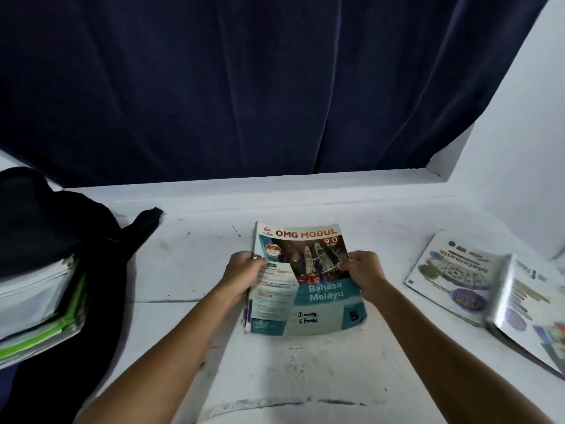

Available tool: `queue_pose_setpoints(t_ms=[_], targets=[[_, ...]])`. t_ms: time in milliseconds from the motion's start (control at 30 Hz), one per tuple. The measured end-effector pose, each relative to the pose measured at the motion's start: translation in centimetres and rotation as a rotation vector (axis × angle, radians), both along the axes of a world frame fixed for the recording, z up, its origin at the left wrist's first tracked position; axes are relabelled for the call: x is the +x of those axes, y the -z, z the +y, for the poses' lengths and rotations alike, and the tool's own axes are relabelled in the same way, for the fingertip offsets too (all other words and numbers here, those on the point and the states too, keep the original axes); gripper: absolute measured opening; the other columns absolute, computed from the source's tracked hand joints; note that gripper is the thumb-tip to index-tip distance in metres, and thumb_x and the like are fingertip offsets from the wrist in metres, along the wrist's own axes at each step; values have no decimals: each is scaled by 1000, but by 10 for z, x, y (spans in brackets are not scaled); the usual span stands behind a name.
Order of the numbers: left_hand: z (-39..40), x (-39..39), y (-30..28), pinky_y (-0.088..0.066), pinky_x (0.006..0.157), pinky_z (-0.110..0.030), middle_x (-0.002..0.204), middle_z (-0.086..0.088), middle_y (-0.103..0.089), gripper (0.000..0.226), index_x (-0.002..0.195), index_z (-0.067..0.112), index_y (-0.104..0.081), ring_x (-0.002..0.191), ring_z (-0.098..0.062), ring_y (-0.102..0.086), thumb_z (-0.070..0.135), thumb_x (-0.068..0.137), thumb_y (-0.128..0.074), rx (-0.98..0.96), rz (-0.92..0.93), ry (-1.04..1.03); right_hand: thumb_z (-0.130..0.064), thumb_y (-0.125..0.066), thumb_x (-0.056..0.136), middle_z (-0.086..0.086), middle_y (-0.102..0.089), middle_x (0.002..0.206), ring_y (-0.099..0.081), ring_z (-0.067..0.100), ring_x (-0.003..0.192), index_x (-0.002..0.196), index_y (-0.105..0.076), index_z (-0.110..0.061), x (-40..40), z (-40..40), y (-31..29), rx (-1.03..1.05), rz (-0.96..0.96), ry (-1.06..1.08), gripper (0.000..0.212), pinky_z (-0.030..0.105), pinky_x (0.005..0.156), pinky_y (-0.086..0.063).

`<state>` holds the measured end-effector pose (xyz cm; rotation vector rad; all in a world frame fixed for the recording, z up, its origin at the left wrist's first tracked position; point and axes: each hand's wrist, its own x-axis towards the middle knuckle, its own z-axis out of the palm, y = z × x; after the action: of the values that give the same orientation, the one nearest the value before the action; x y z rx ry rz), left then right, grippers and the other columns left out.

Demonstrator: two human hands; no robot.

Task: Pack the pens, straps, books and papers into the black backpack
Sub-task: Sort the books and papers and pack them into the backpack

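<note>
Workbook (305,283) held at mid-tabletop (189,264), long axis running away from the person; left hand (244,275) and right hand (363,275) grip opposite side edges. Black backpack (39,228) lies far left, nearer the left hand.

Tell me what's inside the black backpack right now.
The black backpack lies open at the left. A stack of white papers and books with green edges sticks out of its mouth. Anything deeper inside is hidden by the fabric; no pens or straps show.
</note>
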<state>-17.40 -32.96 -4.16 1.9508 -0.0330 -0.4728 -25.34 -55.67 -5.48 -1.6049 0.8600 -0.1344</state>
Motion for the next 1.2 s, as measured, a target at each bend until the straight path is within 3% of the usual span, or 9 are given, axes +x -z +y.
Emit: queue_pose_setpoints(t_ms=[133,267,367,467,600,733,967,1067,1200], targets=[[1,23,5,-56,73,-33,89,-4,-73,17,92,5,-67,82,-20,-70,20,92,-59,194,-140,50,-6,-69,85,12,-72,88,-68,21,71,91,-70,-4,21,4,4,-242,14,-20,6,27,55,-53],[2,33,13,-55,79,-36,92,4,-70,19,92,13,-68,90,-22,-65,31,85,-63,410,-336,70,-27,-66,88,10,-70,95,-67,23,85,94,-67,-7,21,7,9,-437,155,-199,21,33,69,-56],[-18,20,13,-53,87,-46,110,-2,-68,22,100,23,-70,104,-27,-61,32,80,-67,373,-593,49,-30,-64,90,9,-64,117,-61,24,102,116,-63,-7,-2,-2,7,-417,144,-206,34,28,73,-45],[-65,-16,-3,-50,89,-39,97,2,-69,12,95,16,-71,96,-21,-61,16,83,-71,221,-770,174,-24,-69,89,6,-64,113,-59,21,98,121,-64,-7,-45,-22,-7,-284,-2,-112,37,30,76,-45],[-146,-74,-10,-47,69,-23,81,6,-65,5,90,15,-71,77,-14,-61,16,86,-70,77,-612,472,-11,-65,90,-5,-65,82,-59,18,81,89,-72,-13,-119,-74,-26,-265,-172,105,8,36,74,-48],[-231,-131,-2,-39,62,-4,94,0,-71,13,98,12,-72,83,-10,-60,19,87,-68,46,-460,697,-8,-58,94,6,-62,75,-53,21,69,77,-69,-18,-193,-141,-37,-128,-240,405,23,34,66,-43],[-361,-183,21,-50,73,-29,109,-7,-68,36,113,9,-64,94,-24,-62,34,87,-64,294,-433,742,-11,-48,100,3,-65,93,-65,24,86,106,-66,-11,-265,-208,-14,-250,18,385,19,33,76,-52],[-400,-183,35,-50,90,-45,110,-7,-66,45,108,11,-64,100,-29,-61,49,83,-59,499,-488,659,-18,-44,101,7,-70,96,-69,22,84,93,-66,-15,-267,-223,0,-286,78,303,24,39,76,-59],[-418,-177,32,-57,77,-38,101,-8,-73,38,102,9,-70,91,-25,-68,38,79,-73,427,-470,554,-17,-44,99,11,-69,88,-68,27,82,92,-66,-4,-268,-241,9,-263,33,315,27,41,72,-55]])
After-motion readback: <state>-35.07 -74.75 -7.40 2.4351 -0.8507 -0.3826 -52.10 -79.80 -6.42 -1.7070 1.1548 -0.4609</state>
